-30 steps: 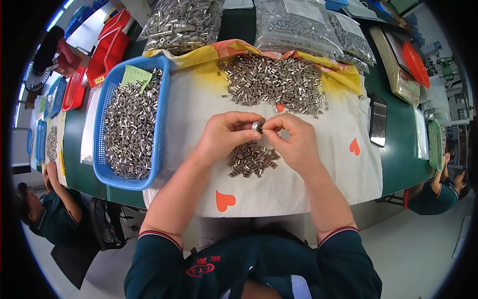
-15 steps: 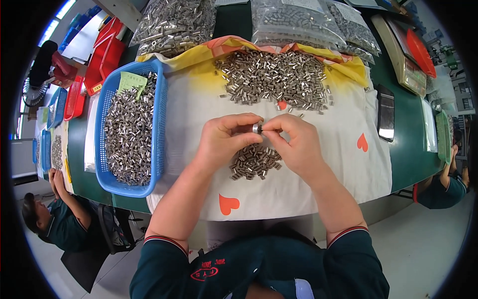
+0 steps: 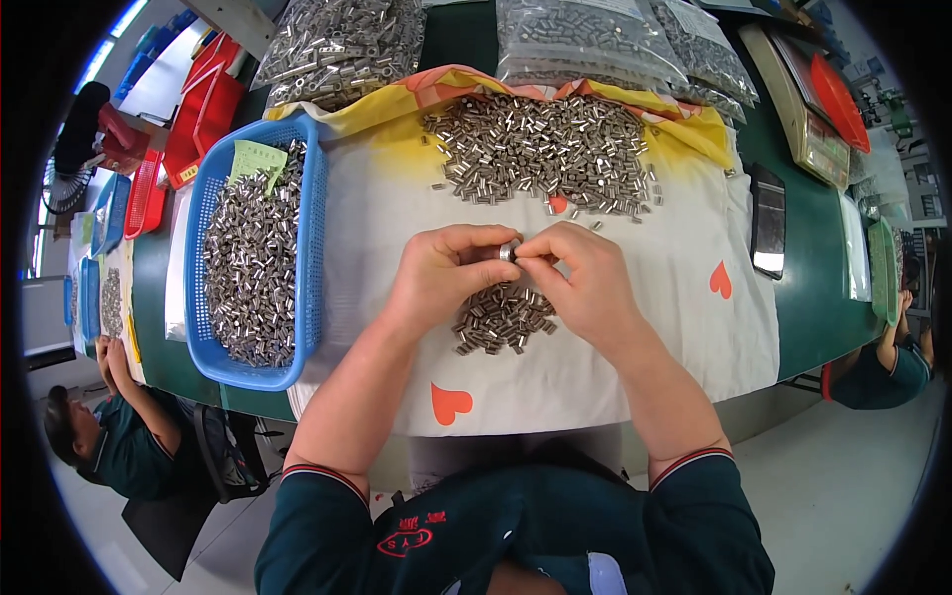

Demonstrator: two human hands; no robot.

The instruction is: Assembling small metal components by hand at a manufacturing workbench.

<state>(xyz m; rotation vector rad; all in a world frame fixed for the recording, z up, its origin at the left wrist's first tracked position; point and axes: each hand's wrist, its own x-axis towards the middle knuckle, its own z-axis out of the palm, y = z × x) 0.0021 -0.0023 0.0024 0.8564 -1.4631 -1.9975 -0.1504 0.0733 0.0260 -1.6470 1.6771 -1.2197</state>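
Note:
My left hand (image 3: 446,278) and my right hand (image 3: 580,283) meet over the middle of a white cloth (image 3: 615,367) with orange hearts. Both pinch one small silver metal tube (image 3: 507,252) between their fingertips. Just below the hands lies a small heap of the same tubes (image 3: 501,319). A much larger heap of tubes (image 3: 550,154) is spread at the far side of the cloth, beyond the hands.
A blue basket (image 3: 315,198) full of tubes stands to the left with a green note in it. Clear bags of tubes (image 3: 342,45) line the back. A dark phone (image 3: 769,220) lies right. Red bins (image 3: 203,114) sit far left. Other people sit at both sides.
The hands stay together on the small tube, with only slight finger shifts. The camera view has tilted a little, so the table sits lower in the picture.

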